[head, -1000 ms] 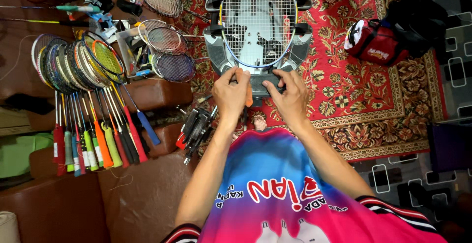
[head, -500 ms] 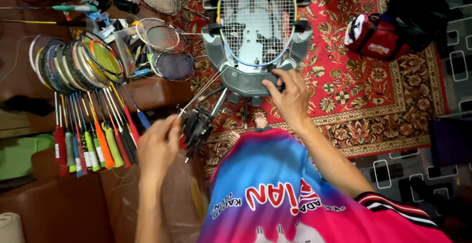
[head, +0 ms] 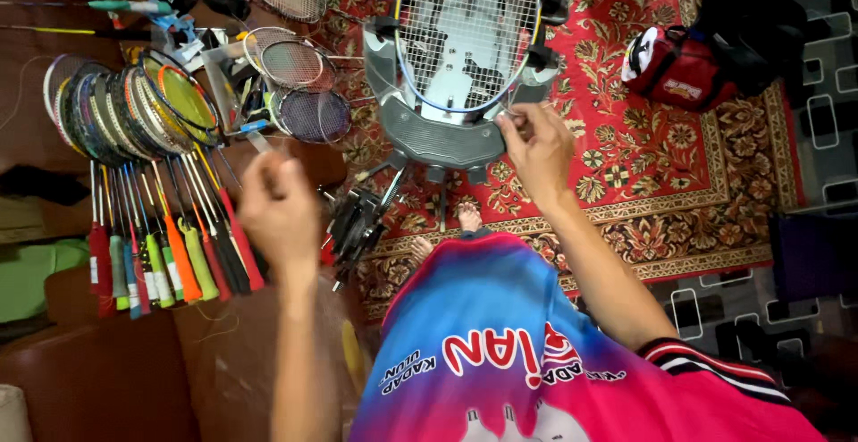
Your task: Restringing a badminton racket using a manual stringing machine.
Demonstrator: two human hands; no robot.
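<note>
Here, at the far left, a row of badminton rackets (head: 134,183) lies fanned out with grips in red, blue, green, orange and yellow, and a few loose racket heads (head: 299,93) sit just beyond them. Right of these the person's left hand (head: 279,210) is raised near the camera; it is blurred, its fingers (head: 259,169) curled as if pinching something thin, but whether they hold a string or a small tool cannot be told. A cluster of dark clamps and hand tools (head: 357,223) hangs beside the grey stringing machine (head: 438,138), in which the white-strung racket (head: 466,35) is clamped flat. The right hand (head: 536,143) rests at the near right rim of that frame, fingers (head: 517,120) pinched together on what looks like a string end. By the look of it the stringing is in hand, with a string being drawn through; the next move would call for steady tension from both hands. Further right, on the red patterned carpet (head: 679,165), lies a red and black sports bag (head: 670,67) with a pale label patch.
</note>
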